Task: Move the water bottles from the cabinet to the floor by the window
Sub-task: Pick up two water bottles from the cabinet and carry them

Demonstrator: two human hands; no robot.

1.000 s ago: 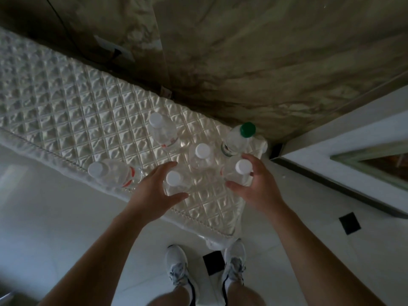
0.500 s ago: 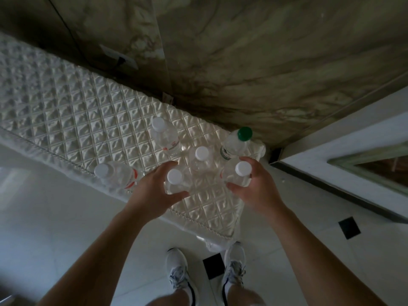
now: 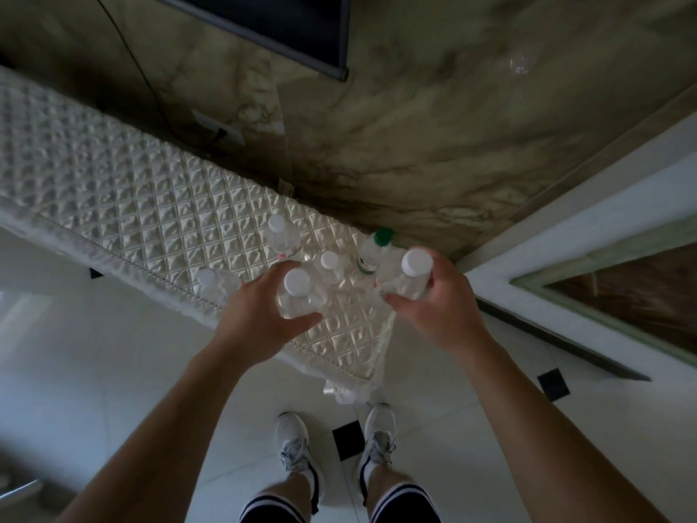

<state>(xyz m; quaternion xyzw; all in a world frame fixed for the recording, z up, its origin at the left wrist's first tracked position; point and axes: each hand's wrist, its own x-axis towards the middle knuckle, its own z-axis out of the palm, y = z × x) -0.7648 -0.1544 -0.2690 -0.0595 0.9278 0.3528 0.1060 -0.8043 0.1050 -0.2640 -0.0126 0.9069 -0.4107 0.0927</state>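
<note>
Several clear water bottles stand on the cabinet, whose top is covered by a quilted white cloth [image 3: 124,205]. My left hand [image 3: 260,318] grips a white-capped bottle [image 3: 297,292] raised off the cloth. In my right hand [image 3: 437,307] is another white-capped bottle [image 3: 413,273], lifted higher near the cabinet's right end. Still standing are a green-capped bottle [image 3: 377,247], a small white-capped bottle [image 3: 331,264], one further back [image 3: 281,235] and one at the front edge [image 3: 215,283], partly hidden by my left hand.
A marbled wall [image 3: 433,145] rises behind the cabinet, with a dark screen [image 3: 286,20] at the top and a socket with a cable [image 3: 218,130]. White tiled floor [image 3: 94,371] lies below, my shoes [image 3: 335,443] on it. A raised white sill [image 3: 565,296] runs at the right.
Both hands have lifted their bottles up off the cloth, the right one higher and to the right. The camera view has risen and tilted up, bringing the screen into view.
</note>
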